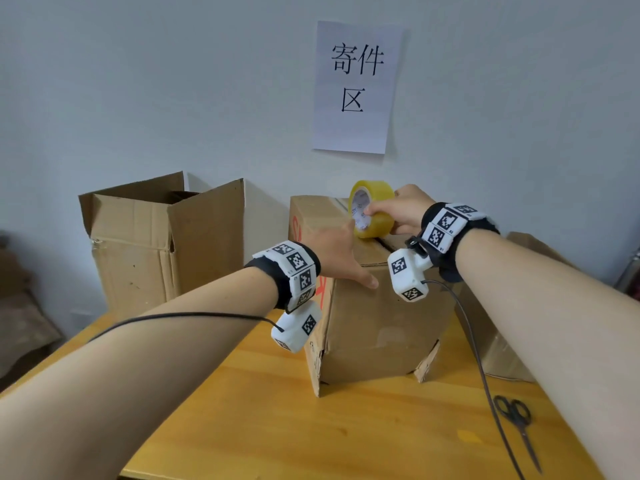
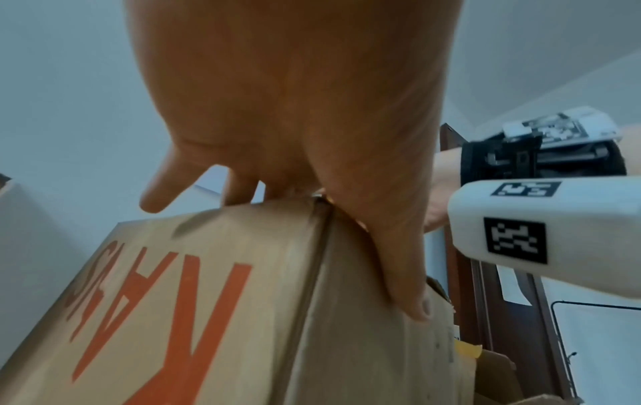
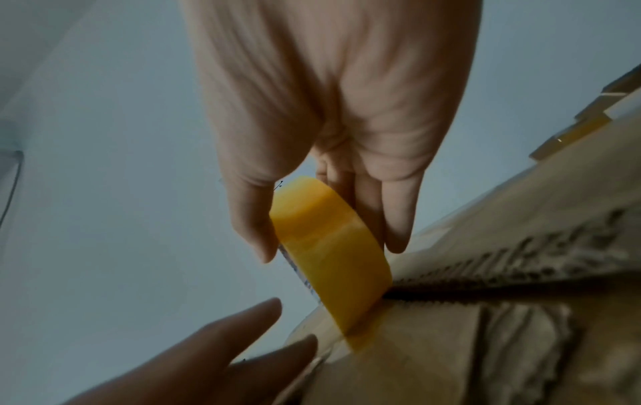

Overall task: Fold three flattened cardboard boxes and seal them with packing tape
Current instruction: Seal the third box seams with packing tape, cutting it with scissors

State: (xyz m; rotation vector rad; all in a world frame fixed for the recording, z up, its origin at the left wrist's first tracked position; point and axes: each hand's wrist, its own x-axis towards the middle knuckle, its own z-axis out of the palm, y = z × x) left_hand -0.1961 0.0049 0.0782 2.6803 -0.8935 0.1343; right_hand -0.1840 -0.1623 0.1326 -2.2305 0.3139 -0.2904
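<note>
The wooden surface (image 1: 363, 427) carries three cardboard boxes. The biggest in view, the open box (image 1: 162, 237), stands well to the left of both hands with its top flaps upright. The centre box (image 1: 377, 320), printed with orange letters on its left side, stands directly under the hands; its top flaps are folded down and a dark seam runs between them. A third box (image 1: 498, 344) sits just behind the right forearm, mostly hidden.

On the wall beyond the fingers hangs a white paper sign (image 1: 356, 86) with black characters.

The left hand (image 1: 337, 252) lies flat on the near top edge of the centre box, its fingers (image 2: 243, 186) straight and spread wide, thumb (image 2: 409, 287) pressing down over the front face.

The right hand (image 1: 403, 209) holds the roll of yellow packing tape (image 1: 372, 209) upright on the box top, just ahead of the left fingertips. Its fingers (image 3: 395, 219) curl round one side of the roll and the thumb round the other. In the right wrist view the roll's lower edge touches the cardboard at the near end of the seam, and a short strip of tape lies stuck over the box edge.

Black scissors (image 1: 517, 429) lie closed on the surface, well below and right of the right hand.
</note>
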